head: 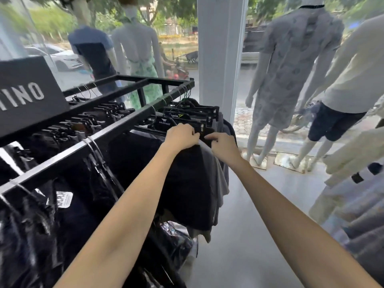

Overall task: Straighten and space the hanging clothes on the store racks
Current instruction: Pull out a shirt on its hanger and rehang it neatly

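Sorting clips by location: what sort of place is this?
Most likely a clothing shop: dark garments hang from a black metal rack bearing a black brand sign, and dressed white mannequins stand by the glass window.

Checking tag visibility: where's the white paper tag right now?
Head view, lower left: the white paper tag hangs on dark clothes under the rack's front rail, left of the left forearm.

Both bare forearms are stretched out forward and angled in, so the hands end up nearly touching. Left hand [181,136] has its fingers curled down, gripping the top of a dark garment [187,183]. Right hand [223,143] pinches it, thumb against fingers.
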